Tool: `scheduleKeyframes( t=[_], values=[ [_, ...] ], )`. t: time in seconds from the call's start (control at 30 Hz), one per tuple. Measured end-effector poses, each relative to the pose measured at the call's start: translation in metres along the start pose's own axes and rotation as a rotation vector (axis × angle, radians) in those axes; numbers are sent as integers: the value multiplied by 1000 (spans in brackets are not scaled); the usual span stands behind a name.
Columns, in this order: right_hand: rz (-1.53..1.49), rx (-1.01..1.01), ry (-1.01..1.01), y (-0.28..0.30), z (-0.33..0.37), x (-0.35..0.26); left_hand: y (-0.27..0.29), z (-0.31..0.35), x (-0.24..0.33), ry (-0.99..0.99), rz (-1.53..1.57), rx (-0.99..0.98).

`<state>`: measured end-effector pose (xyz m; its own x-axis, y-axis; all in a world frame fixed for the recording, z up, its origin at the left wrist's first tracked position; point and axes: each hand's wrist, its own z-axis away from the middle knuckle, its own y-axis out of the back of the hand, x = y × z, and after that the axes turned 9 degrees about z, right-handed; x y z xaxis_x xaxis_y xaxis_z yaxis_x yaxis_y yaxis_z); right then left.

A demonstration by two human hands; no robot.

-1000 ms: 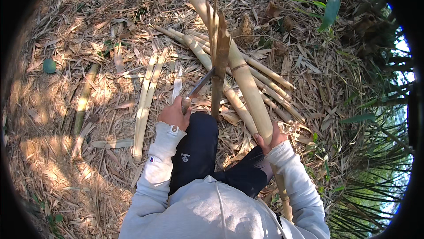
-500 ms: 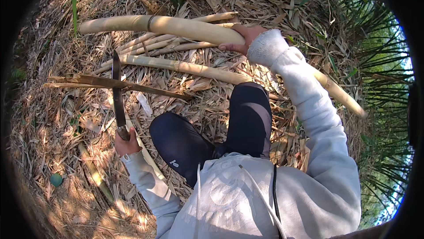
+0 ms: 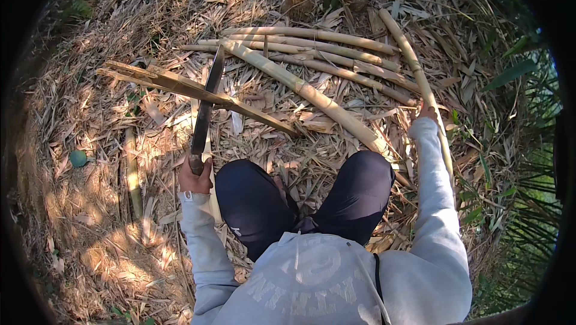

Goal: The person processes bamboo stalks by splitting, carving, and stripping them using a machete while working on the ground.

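Note:
My left hand (image 3: 196, 175) is closed round the handle of a machete (image 3: 207, 106), whose dark blade points away from me. That blade crosses over a split bamboo piece (image 3: 192, 89) with a ragged far-left end; whether the two touch, I cannot tell. Out to the right, my right hand (image 3: 425, 112) is closed on a long pale bamboo pole (image 3: 409, 56). The pole runs from the far side back along my right forearm, which partly hides it. My right fingers are only partly visible.
Several thinner bamboo poles (image 3: 336, 37) lie fanned beyond my knees, with a thicker pole (image 3: 312, 94) slanting in front of them. A short bamboo length (image 3: 133, 175) lies at left near a round green thing (image 3: 78, 158). Dry leaves cover the ground; green fronds (image 3: 528, 205) stand at right.
My right hand has swung the pole from lying across in front of me to the right side, pointing away. The left hand still holds the machete. The whole view has shifted.

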<state>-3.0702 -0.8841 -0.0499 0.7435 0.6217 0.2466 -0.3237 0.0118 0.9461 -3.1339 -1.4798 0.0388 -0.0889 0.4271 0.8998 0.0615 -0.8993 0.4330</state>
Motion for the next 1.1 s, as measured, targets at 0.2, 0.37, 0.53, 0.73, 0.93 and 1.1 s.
scheduleKeyframes(
  t=[0.2,0.37,0.53,0.73,0.93,1.1],
  values=[
    [-7,-396,604,-97,26,-126,-14,-10,34,-169,-218,76],
    [34,-309,586,-108,19,-130,18,3,100,-132,-102,129],
    [-209,-505,574,-82,27,-130,63,-18,173,-255,67,218],
    [-549,-402,614,2,68,-98,103,-70,145,-397,-24,56],
    [-778,-148,613,28,109,-25,84,-99,106,-306,-322,155],
    [-1143,129,727,182,213,-12,124,-138,101,-588,-376,149]
  ],
)
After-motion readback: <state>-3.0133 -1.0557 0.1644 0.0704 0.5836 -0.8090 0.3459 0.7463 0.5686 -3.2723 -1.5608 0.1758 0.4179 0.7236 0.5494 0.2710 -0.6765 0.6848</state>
